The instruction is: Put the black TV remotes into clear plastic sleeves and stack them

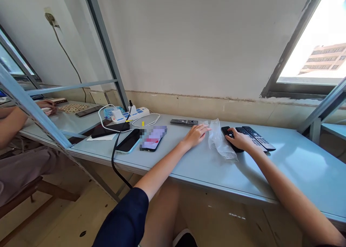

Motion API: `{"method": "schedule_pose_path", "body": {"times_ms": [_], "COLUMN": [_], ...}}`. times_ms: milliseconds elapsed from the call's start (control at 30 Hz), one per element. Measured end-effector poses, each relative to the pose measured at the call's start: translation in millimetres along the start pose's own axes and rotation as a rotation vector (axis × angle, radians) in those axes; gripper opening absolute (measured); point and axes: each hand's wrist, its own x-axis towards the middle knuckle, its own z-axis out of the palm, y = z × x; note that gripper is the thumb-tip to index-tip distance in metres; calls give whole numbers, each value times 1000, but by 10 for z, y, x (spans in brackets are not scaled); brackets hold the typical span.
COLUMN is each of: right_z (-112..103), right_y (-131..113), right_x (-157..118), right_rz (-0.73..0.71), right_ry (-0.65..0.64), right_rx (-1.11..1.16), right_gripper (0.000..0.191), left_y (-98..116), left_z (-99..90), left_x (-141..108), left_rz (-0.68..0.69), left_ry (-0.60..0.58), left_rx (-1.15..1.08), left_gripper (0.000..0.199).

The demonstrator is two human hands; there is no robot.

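My left hand point(196, 134) rests over the desk with its fingers stretched out, its fingertips at the left edge of a crumpled clear plastic bag point(220, 142). Whether those fingertips press on the bag I cannot tell. To the bag's right, my right hand point(239, 139) has its fingers closed on a black remote control point(225, 131), partly hidden under the hand. Beside it lie more dark remote controls point(258, 137) side by side, with rows of buttons. Another slim remote control point(184, 122) lies near the wall, behind my left hand.
A phone with a lit screen point(154, 139) and a dark-screened phone point(128, 141) lie to the left. Behind them is a white power strip point(135, 113) with cables; a black cable point(115, 153) hangs over the desk's front edge. Metal posts point(106, 41) stand left. Another person's arm point(13, 122) shows there.
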Motion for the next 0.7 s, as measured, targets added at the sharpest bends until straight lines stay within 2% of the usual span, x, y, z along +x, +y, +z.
{"method": "schedule_pose_path", "body": {"times_ms": [167,433,567,700], "right_z": [-15,-15,-21,-16], "right_y": [-21,-12,-6,4], "right_x": [-8,5,8,14], "right_rz": [-4,17,7,-2], "right_ry": [3,-2,-3,-2], "right_rx": [-23,46,61,48], "right_gripper": [44,43,44,44], "left_y": [72,176,140,110], "left_z": [-10,74,93,113], "left_x": [-4,11,6,14], "left_rz": [85,230,230,210], "left_ry": [-14,-52,-55,-42], "left_rx": [-3,22,35,26], "left_gripper": [35,31,42,33]}}
